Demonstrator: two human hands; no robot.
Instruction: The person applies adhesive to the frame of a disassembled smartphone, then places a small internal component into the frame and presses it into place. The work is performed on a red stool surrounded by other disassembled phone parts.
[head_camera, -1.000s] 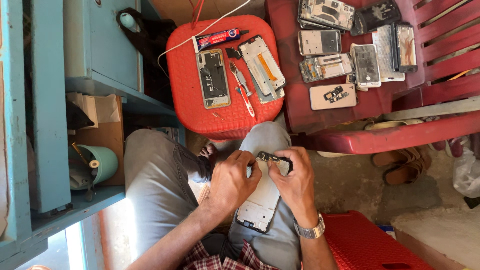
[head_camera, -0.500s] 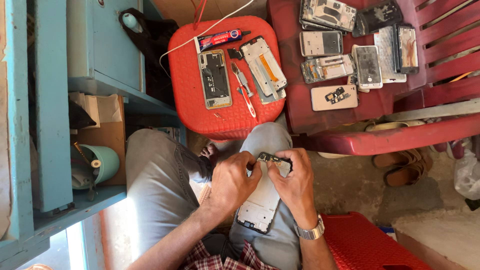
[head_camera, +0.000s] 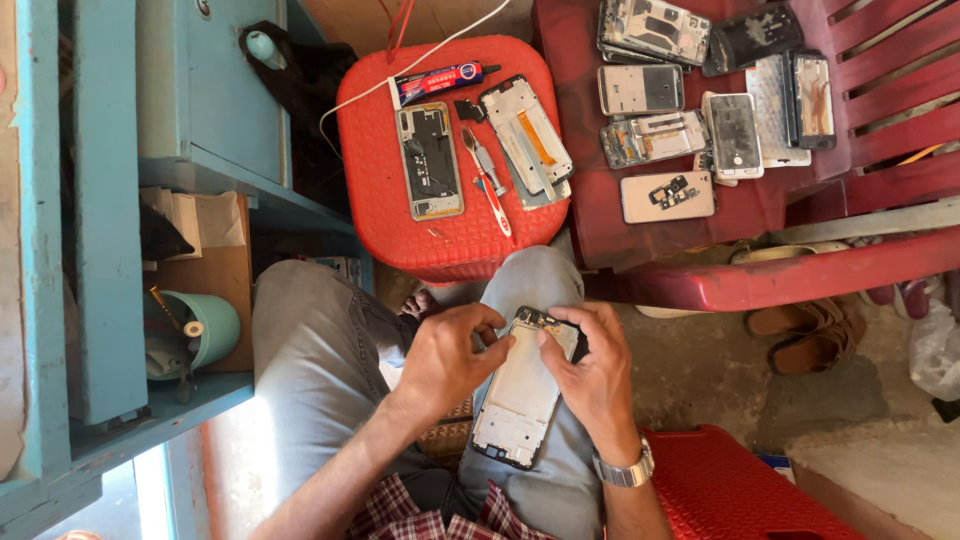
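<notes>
Both hands (head_camera: 520, 360) gripping phone frame (head_camera: 522, 390) on lap, perhaps prying

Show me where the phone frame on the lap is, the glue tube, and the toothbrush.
phone frame (head_camera: 520, 395), head view, on its pale middle panel.
glue tube (head_camera: 440, 82), head view, on the tube's body.
toothbrush (head_camera: 495, 195), head view, on its red handle.

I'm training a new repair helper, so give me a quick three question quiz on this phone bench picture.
1. True or false: both hands touch the phone frame lying on the knee.
2. Which wrist wears the watch? A left, B right.
3. Fill in: the glue tube lies on the red ____.

Key:
1. True: the left hand and right hand both have fingers on its top end.
2. B.
3. Stool, beside an opened phone and a toothbrush.
</notes>
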